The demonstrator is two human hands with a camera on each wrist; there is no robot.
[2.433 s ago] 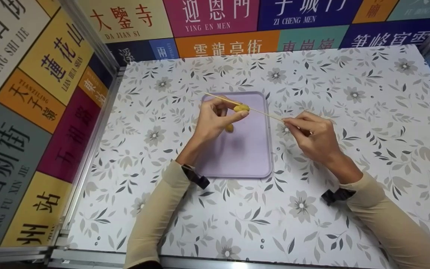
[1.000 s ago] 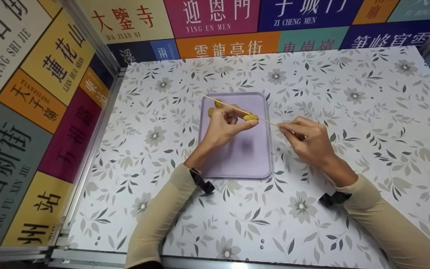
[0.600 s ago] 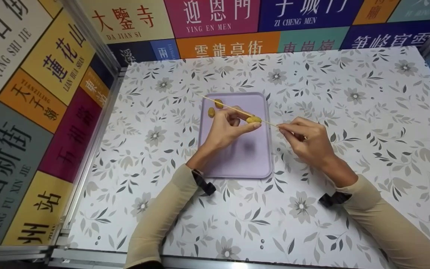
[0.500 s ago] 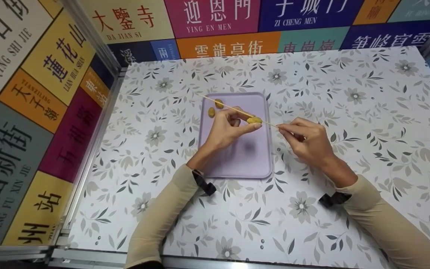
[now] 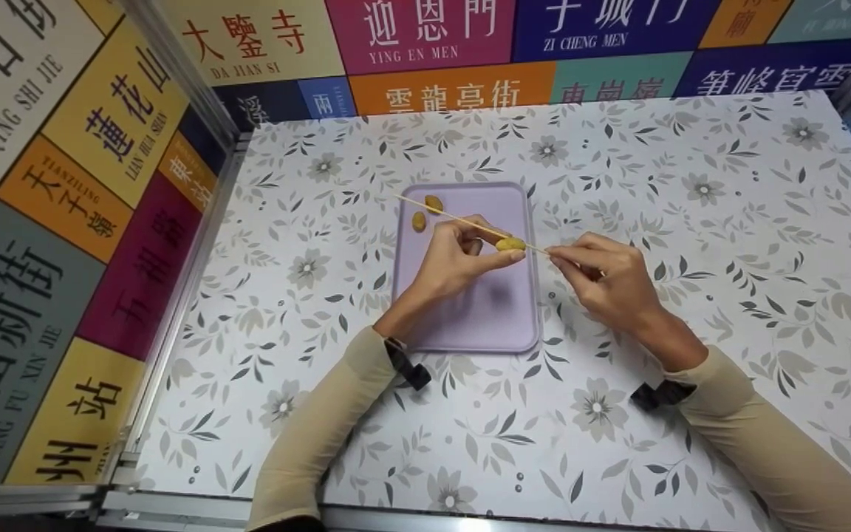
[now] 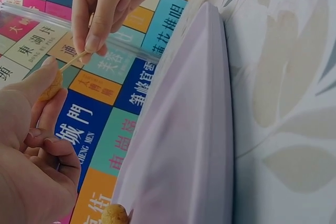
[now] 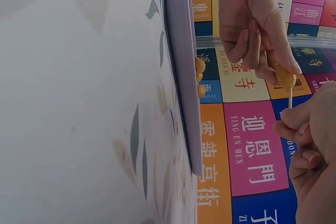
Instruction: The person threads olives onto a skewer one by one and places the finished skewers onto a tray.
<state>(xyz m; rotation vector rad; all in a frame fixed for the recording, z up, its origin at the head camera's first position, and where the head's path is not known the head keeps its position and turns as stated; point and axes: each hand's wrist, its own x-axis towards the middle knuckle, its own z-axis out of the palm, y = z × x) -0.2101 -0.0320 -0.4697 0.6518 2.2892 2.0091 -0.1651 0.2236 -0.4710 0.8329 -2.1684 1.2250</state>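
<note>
My left hand (image 5: 462, 255) pinches a small, oval, yellow-brown fruit-like piece (image 5: 510, 244) between thumb and fingertips. A thin bamboo skewer (image 5: 455, 216) runs through this piece, its long free end reaching up and left past the tray's edge. The skewer's near end is pinched by my right hand (image 5: 610, 277), just right of the tray. In the left wrist view, a short stretch of skewer (image 6: 72, 61) shows between the piece (image 6: 51, 86) and the right fingertips. The right wrist view has the piece (image 7: 286, 77) close to the right hand (image 7: 315, 140).
Beneath the hands a lilac tray (image 5: 499, 325) lies on the flower-patterned table (image 5: 595, 458). Two similar pieces, one upper (image 5: 433, 204) and one lower (image 5: 419, 221), are at its back left. Panels with Chinese lettering (image 5: 440, 33) wall the back and left sides.
My left hand has moved right and nearer, sliding the piece along the skewer toward the right hand. Two pieces on the tray have come into sight. The right hand has shifted slightly left, then stayed put.
</note>
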